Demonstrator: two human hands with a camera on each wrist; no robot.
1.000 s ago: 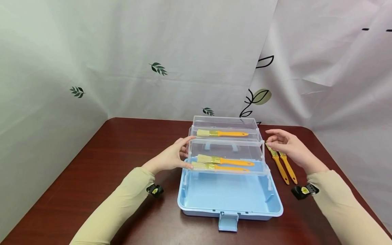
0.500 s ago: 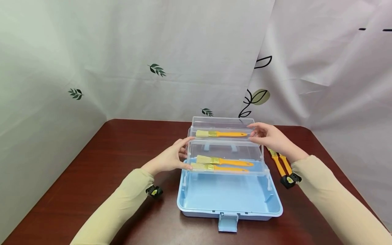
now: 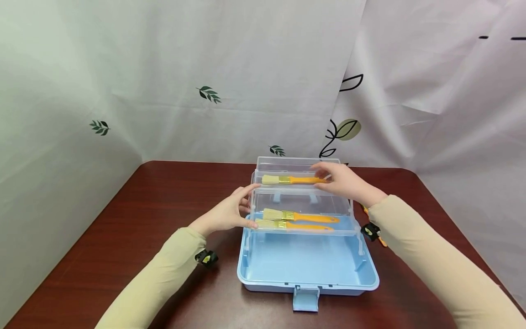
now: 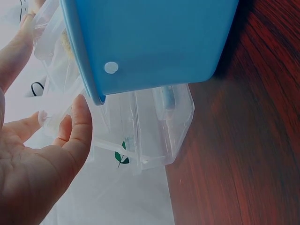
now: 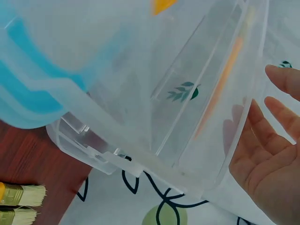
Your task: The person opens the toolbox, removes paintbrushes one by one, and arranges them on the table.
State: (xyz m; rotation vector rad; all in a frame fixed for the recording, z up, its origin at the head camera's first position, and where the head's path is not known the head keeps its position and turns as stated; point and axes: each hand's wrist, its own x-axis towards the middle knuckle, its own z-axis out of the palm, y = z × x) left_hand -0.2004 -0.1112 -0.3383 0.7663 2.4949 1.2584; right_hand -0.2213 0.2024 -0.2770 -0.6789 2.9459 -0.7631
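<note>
A blue box (image 3: 304, 265) stands with its clear tiered trays (image 3: 304, 200) raised. In the upper tray lies a paintbrush (image 3: 297, 180) with an orange handle; two more paintbrushes (image 3: 306, 217) lie in the lower one. My left hand (image 3: 226, 211) holds the trays at their left end, thumb low and index finger high, some fingers curled at the clear edge in the left wrist view. My right hand (image 3: 347, 183) is at the upper tray, by the brush's handle end. In the right wrist view, its loosely bent fingers (image 5: 262, 129) are by the clear wall, gripping nothing.
Right of the box, partly hidden by the right forearm, paintbrushes (image 5: 23, 194) lie on the dark red table (image 3: 176, 183). An open latch (image 3: 306, 299) hangs at the box's front. A white cloth (image 3: 246, 68) with leaf prints hangs behind the table.
My right hand has moved left, from above the loose paintbrushes on the table to the upper tray's brush handle. My left hand stays at the trays' left end.
</note>
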